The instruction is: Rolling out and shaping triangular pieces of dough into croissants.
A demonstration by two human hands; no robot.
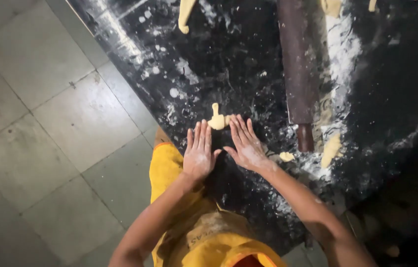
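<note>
My left hand (199, 153) and my right hand (246, 146) lie flat, palms down, side by side on a black, flour-dusted worktop (228, 64). Fingers are spread and dusted white. Just past the fingertips sits a small pale yellow dough piece (217, 120) with a thin stub sticking up; the fingertips of both hands are at its edge, neither hand closed on it. A dark brown wooden rolling pin (298, 69) lies on the worktop to the right of my right hand.
More dough scraps lie about: a strip (185, 15) at the far top, a small bit (286, 156) by my right wrist, a longer piece (331, 150) near the pin's handle. Grey floor tiles (45, 128) fill the left. I wear a yellow garment (204, 237).
</note>
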